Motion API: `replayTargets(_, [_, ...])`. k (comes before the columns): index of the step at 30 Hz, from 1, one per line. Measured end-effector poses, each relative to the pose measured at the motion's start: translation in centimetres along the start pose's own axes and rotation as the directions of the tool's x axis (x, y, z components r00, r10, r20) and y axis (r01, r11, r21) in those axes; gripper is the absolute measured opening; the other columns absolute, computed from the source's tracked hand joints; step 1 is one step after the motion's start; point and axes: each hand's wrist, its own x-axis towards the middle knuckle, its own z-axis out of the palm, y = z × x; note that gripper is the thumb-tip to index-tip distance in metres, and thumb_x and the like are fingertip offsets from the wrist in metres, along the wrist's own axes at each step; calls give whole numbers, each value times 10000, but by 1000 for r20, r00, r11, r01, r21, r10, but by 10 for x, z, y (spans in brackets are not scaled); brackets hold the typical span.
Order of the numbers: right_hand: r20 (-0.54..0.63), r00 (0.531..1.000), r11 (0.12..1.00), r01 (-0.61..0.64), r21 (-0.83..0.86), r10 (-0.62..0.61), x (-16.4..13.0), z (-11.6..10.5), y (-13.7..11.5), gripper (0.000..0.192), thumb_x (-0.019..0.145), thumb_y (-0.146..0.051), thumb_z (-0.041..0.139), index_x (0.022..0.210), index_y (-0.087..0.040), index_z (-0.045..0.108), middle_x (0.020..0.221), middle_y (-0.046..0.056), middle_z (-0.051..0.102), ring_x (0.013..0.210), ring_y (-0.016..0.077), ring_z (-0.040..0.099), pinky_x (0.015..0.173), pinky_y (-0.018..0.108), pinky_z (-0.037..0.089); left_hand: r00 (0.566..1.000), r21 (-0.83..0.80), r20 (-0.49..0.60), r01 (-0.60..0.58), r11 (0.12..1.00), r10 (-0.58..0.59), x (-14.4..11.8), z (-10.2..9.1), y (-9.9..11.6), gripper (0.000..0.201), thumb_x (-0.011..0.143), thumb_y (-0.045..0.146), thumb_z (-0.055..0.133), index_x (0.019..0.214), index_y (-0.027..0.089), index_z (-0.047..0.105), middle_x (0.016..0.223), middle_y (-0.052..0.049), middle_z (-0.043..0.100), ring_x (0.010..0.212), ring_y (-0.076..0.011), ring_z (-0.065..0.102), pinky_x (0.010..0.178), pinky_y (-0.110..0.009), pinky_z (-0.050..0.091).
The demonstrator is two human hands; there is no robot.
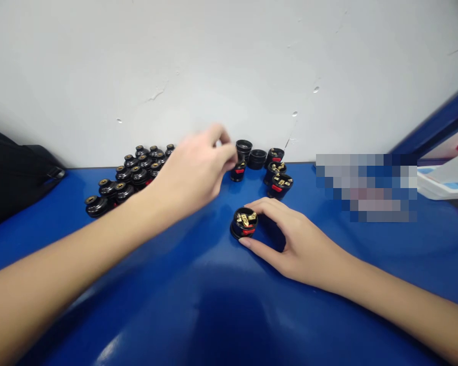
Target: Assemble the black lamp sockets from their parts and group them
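My right hand (290, 234) grips a black round electrical connector body (245, 223) between thumb and fingers, on the blue table. Its open top shows brass contacts, and a red tab sits on its side. Above the table my left hand (202, 162) is stretched forward, its fingers curled and blurred. Those fingertips come close to another black connector body with a red tab (237, 172) and a black ring-shaped part (243, 148) behind it. Whether they touch or hold anything is not clear.
Several assembled black plugs (139, 175) stand in rows at the left. Beyond the right hand are black connector bodies (280, 186) and a black ring (257, 159). A black bag (15, 173) lies far left, a white tray (446, 185) far right. A white wall (229, 66) bounds the back.
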Motion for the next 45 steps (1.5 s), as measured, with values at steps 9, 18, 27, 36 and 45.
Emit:
replayTargets(9, [-2, 1000, 1000, -7, 11, 7, 0, 0, -1, 177, 977, -253, 743, 1133, -239, 661, 1118, 87, 743, 1042, 272, 738, 926, 450, 620, 985, -267, 120, 149, 952, -120, -91, 13, 17, 209, 1069, 145, 513, 1054, 168, 720, 1445, -171, 598, 1144, -250, 742, 957, -412, 665])
replayTargets(18, [-15, 999, 995, -35, 92, 37, 3, -1, 0, 234, 991, -269, 729, 1212, -257, 653, 1175, 62, 794, 1069, 260, 779, 943, 428, 632, 983, -470, 117, 182, 863, -143, -87, 18, 23, 65, 1023, 170, 617, 1014, 214, 663, 1268, -88, 728, 1124, -200, 754, 1006, -357, 629])
replayTargets(27, [-107, 988, 994, 110, -12, -110, 2, -3, -1, 294, 1031, -200, 662, 1320, -247, 688, 1118, 96, 722, 1009, 252, 749, 897, 422, 646, 956, -679, 125, 279, 680, -267, -91, 26, 25, 453, 952, 218, 767, 1333, 254, 525, 1244, -77, 769, 1147, -211, 761, 995, -378, 650])
replayTargets(36, [-149, 959, 970, 235, -62, -242, 0, 1, 1, 384, 1004, -148, 687, 1370, -262, 664, 1164, 105, 668, 1042, 253, 736, 886, 429, 662, 949, -796, 231, 311, 519, -214, -89, 26, 21, 425, 976, 274, 788, 1366, 227, 625, 1274, -69, 808, 1139, -200, 804, 1038, -339, 669])
replayTargets(45, [-164, 957, 971, 235, -49, -240, 0, -3, 1, 271, 1007, -152, 689, 1227, -304, 647, 1101, 83, 754, 1014, 281, 760, 881, 469, 679, 879, -768, 383, 474, 430, -285, -83, 22, 25, 283, 1017, 401, 704, 1240, 245, 784, 1080, -34, 847, 915, -204, 807, 827, -303, 674])
